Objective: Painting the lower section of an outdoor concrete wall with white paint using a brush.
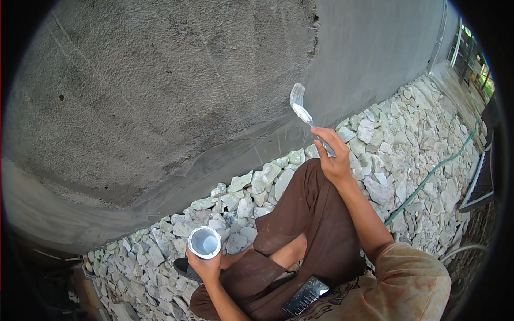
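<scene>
My right hand (335, 158) grips the grey handle of a paintbrush (301, 111). White paint coats the brush's ferrule, and its whitened bristles are bent over against the lower part of the cement-plastered wall (200, 88). White drips run down the wall just below and left of the brush. Down by the stones, my left hand (204, 267) is wrapped around a cup (204, 242) with a white-smeared rim. A little pale liquid shows at the bottom of that cup.
Rough pale stones (257, 192) cover the ground along the wall's foot. A green hose (433, 170) crosses them on the right, near a dark metal-framed object (478, 176). A phone (306, 296) lies on my lap, over brown trousers.
</scene>
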A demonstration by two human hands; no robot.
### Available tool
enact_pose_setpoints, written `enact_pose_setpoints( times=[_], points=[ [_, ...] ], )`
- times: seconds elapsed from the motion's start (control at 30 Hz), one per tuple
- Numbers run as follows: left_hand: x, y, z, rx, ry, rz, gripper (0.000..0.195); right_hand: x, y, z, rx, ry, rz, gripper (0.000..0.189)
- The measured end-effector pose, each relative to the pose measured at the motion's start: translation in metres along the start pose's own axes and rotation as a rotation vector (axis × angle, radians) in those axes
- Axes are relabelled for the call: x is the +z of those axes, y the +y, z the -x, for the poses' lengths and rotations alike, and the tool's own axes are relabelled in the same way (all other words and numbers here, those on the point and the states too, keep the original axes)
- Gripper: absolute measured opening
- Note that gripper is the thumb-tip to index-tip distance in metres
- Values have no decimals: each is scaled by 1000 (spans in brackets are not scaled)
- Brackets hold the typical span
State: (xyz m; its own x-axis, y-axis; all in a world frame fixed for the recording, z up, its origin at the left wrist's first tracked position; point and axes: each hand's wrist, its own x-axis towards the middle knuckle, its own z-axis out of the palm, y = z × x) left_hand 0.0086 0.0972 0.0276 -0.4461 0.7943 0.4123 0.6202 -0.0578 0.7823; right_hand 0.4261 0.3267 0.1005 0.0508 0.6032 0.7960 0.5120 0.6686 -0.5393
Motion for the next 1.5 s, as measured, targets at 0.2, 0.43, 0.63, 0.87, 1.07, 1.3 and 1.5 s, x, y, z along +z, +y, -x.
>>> enact_pose_setpoints(
  times=[0.2, 0.43, 0.63, 0.87, 1.07, 1.3, 1.5],
  points=[
    [-3, 5, -1, -15, -16, 6, 76, 3, -17, 13, 125, -234, -61, 23],
    [-6, 10, -1, -27, -12, 13, 79, 3, -12, 12, 189, -378, -121, 23],
    [-8, 12, 1, -47, 27, 36, 80, 4, 2, 18, 291, -90, -139, 23],
    [-17, 20, -2, -14, 32, 24, 82, 5, 5, 25, 265, 323, -93, 24],
    [-20, 16, -1, -14, 50, 12, 83, 34, -26, 17, 292, 142, 78, 19],
    [-22, 19, 0, -27, 52, 0, 86, 93, -76, 35, 172, -141, 219, 22],
    [-26, 15, 3, -44, 66, 36, 87, 116, -104, 81, 89, -504, -157, 21]
  ],
)
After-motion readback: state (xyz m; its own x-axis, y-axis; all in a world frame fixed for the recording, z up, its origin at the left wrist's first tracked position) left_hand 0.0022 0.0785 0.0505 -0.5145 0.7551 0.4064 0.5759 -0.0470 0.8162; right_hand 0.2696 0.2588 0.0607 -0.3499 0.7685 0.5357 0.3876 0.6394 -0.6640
